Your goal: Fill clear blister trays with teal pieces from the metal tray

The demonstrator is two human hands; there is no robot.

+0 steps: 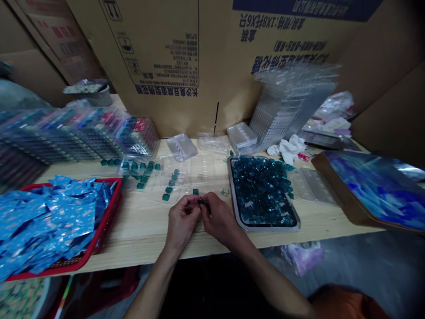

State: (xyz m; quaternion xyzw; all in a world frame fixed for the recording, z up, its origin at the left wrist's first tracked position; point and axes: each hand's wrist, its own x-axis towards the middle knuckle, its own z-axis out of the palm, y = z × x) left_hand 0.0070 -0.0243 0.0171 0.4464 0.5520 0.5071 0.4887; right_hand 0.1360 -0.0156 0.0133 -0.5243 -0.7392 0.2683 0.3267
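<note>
Left hand (182,223) and right hand (221,217) closed, fingertips pinching small teal piece (202,202) firmly above wooden table (146,239); clear blister tray (171,188) just ahead, rimmed tray (265,229) of teal pieces right.

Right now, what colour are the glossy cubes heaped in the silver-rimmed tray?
Dark teal cubes, head view.

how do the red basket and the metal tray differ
The red basket is bright red, the metal tray grey. The basket overflows with flat blue foil packets, the tray holds small dark teal cubes. The basket sits left on the wooden table, the tray right. Both are full.
</note>
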